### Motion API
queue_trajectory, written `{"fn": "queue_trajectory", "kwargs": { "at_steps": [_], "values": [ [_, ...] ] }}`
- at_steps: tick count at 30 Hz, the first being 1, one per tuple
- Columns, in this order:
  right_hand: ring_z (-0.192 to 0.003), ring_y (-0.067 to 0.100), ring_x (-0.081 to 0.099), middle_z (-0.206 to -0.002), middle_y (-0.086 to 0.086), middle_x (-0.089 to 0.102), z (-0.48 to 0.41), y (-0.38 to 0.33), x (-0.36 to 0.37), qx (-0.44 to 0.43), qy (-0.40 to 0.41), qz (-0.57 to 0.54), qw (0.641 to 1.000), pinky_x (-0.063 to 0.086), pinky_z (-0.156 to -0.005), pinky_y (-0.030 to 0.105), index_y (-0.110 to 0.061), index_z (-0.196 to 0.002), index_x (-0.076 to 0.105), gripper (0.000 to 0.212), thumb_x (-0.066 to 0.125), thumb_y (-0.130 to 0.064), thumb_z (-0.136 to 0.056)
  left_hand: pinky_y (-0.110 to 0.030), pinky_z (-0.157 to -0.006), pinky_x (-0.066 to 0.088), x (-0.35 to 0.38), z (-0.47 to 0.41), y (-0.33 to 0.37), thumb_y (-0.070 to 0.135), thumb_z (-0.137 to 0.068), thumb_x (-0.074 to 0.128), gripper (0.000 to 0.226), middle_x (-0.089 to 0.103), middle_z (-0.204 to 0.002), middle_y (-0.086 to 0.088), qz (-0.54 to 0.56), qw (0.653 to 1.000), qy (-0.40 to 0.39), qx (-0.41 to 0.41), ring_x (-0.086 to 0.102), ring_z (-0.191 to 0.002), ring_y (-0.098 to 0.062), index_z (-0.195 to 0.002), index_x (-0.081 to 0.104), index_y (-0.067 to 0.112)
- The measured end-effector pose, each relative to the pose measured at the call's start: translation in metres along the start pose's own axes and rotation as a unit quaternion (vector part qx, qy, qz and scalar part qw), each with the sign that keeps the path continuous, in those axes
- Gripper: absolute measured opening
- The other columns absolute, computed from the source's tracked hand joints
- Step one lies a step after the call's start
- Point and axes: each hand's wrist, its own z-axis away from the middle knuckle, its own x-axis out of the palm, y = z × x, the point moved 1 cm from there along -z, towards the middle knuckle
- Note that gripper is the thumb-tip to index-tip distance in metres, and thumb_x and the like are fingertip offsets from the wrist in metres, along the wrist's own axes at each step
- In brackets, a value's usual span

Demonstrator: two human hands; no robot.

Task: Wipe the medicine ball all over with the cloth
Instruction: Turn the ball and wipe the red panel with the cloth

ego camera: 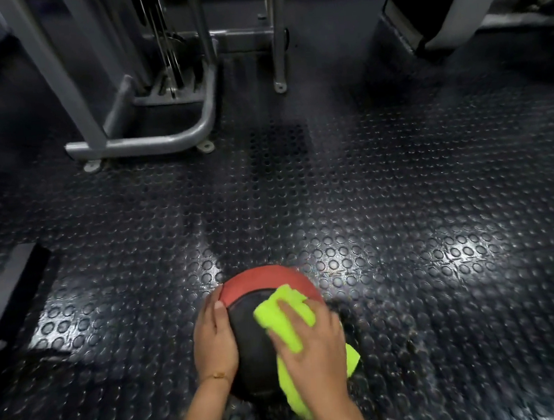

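Two hands are engaged on the medicine ball (pixel 249 341), which sits on the studded rubber floor (pixel 403 233) low in the view, close to the person. The left hand (pixel 214 340) is laid against the ball's left flank, fingers fairly straight and close together, with the thumb near the red band. It is judged to be placed there so that the ball is braced against rolling while pressure is applied from the other side. The right hand (pixel 313 349) is spread flat over the yellow-green cloth (pixel 284 318), fingers straight and apart, so that the cloth is pressed onto the black top and right shoulder of the ball rather than gripped (a loose tail of it hangs down the right side toward the floor). The red band at the far side is uncovered and the underside is hidden against the floor, so a turn of the ball is judged to be needed before all of it is reached. Open floor is seen ahead and to the right. The grey machine frame (pixel 151 143) stands well apart at the far left, and a dark flat object (pixel 13 283) lies near the left edge, apart from the ball.
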Motion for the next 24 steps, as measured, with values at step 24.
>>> {"fn": "queue_trajectory", "kwargs": {
  "at_steps": [24],
  "values": [
    [-0.109, 0.023, 0.05, -0.117, 0.005, 0.054, -0.045, 0.012, -0.02, 0.056, -0.148, -0.113, 0.981, 0.039, -0.093, 0.029, -0.021, -0.114, 0.065, 0.063, 0.039, -0.067, -0.079, -0.042, -0.11, 0.023, 0.022, 0.017, 0.026, 0.044, -0.083, 0.01, 0.065, 0.035, -0.149, -0.003, -0.113, 0.993, 0.026, 0.002, 0.03, -0.136, -0.025, -0.14, 0.038, 0.027]
  ]
}}
